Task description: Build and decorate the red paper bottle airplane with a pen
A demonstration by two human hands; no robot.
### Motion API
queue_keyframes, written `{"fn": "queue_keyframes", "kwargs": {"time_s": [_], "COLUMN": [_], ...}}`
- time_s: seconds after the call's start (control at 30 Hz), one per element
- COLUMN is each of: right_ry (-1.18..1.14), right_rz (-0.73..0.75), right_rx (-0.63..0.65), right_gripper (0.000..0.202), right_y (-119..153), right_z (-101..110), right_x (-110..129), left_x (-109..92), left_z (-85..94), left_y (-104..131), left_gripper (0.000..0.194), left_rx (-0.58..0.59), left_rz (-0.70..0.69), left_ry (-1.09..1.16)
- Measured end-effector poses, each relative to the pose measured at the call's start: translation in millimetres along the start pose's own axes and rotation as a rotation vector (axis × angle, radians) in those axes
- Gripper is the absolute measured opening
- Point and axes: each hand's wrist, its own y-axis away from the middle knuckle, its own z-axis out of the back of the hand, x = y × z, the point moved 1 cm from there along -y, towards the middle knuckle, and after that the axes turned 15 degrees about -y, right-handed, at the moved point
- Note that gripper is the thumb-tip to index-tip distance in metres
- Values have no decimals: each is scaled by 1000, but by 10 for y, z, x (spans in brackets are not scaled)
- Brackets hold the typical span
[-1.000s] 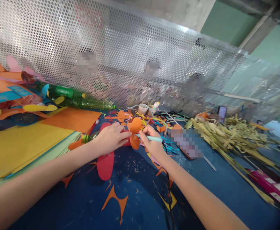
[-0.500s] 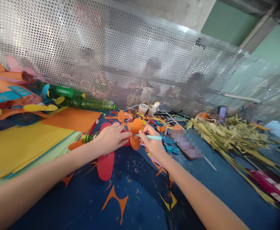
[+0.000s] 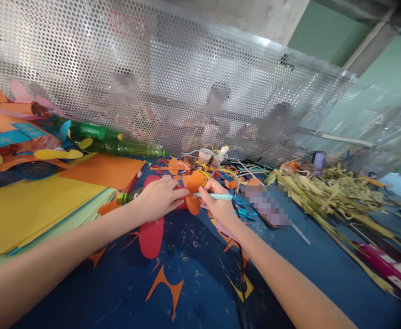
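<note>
Under my left hand [image 3: 164, 194] lies a toy plane made from a plastic bottle, with a green cap [image 3: 122, 198], a red paper wing [image 3: 151, 240] and an orange tail at the left. My fingers wrap over its red-covered body from above. At its right end stands an orange paper propeller [image 3: 195, 208]. Pinched in my right hand [image 3: 217, 201] is a light-blue pen [image 3: 223, 197], its tip against the propeller's middle. Part of the bottle is hidden by my left hand.
Yellow and orange paper sheets [image 3: 43, 205] lie at left, near finished paper models [image 3: 36, 151] and green bottles [image 3: 132, 148]. Scraps, a phone [image 3: 269, 208], dried husks [image 3: 340, 196] and a magenta tool [image 3: 380, 262] lie around. Behind a perforated metal screen [image 3: 180, 64] people show faintly.
My hands, the pen and the plane stay in almost the same place. Behind the screen, the people shift slightly.
</note>
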Motion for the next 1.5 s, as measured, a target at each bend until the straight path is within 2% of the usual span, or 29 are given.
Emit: {"fn": "queue_keyframes", "kwargs": {"time_s": [0.3, 0.53, 0.77, 0.93, 1.2, 1.5], "right_ry": [6, -1, -9, -30, 53, 76], "right_rz": [8, 11, 6, 26, 28, 34], "right_rx": [3, -26, 0, -20, 10, 14], "right_gripper": [27, 28, 27, 27, 26, 25], "right_y": [1, -2, -10, 17, 28, 16], "right_z": [0, 5, 8, 2, -30, -30], "right_x": [-5, -1, 5, 11, 7, 18], "left_x": [-3, 4, -2, -1, -11, -10], "left_z": [7, -14, 7, 2, 8, 17], "left_y": [-3, -1, -6, -5, -3, -6], "left_gripper": [25, 26, 25, 23, 18, 19], "left_rx": [28, -4, 56, 33, 13, 54], "left_rz": [-1, -2, -11, -9, 8, 0], "left_ry": [-12, 8, -18, -24, 13, -15]}}
